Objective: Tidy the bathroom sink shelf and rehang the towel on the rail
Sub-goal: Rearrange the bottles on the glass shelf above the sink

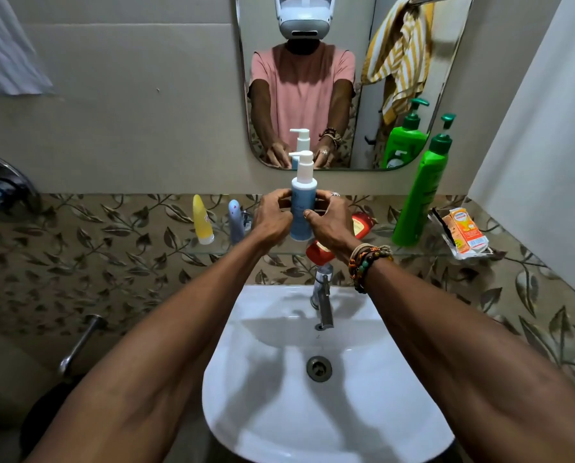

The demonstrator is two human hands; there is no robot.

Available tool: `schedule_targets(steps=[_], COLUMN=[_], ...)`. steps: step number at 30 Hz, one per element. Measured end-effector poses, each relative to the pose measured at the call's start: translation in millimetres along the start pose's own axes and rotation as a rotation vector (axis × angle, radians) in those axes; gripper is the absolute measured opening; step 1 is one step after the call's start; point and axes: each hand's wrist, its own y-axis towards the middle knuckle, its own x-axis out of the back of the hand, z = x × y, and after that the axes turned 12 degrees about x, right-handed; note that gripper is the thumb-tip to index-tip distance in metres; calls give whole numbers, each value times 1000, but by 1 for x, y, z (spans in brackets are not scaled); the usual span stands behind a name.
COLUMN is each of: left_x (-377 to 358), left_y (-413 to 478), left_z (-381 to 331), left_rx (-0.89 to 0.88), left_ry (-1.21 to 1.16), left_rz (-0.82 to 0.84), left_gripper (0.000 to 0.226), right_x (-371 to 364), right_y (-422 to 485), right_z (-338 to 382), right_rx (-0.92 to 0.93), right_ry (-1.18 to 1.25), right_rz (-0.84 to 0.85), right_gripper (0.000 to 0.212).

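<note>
Glass shelf [381,241], white sink [363,416], left hand [272,223] and right hand [331,230] fingers [274,196] gripping pump bottle [302,190]

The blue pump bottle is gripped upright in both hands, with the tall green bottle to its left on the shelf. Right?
Not quite. In the head view the tall green bottle stands to the right of the blue pump bottle, not left. The left hand and right hand do both grip it upright.

Beige wall [129,111] w/ leaf tiles [78,255], mirror [366,105]
</note>
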Motion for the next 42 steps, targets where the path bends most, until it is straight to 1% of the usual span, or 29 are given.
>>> schedule_targets(steps=[4, 7, 13, 28, 33, 42], left_x=[17, 31, 46, 45, 46, 43], left_y=[-4, -7, -13, -9, -7, -5], left_z=[7, 11, 16, 21, 24, 26], left_rx=[8, 2, 5, 26, 47, 43], left_ry=[-5, 18, 11, 87, 72, 83], left_rz=[-9, -43, -37, -72, -86, -94], left_gripper=[51, 50, 53, 52, 49, 50], right_x=[-16, -27, -42, -45, -48, -47], right_y=[-5, -8, -12, -11, -11, -9], right_z=[11, 18, 26, 21, 19, 17], right_rx=[18, 25, 17, 24, 26, 19], right_ry=[25, 30, 23, 7, 8, 21], right_rz=[5, 21, 12, 47, 43, 51], right_gripper=[41, 42, 42, 45, 45, 48])
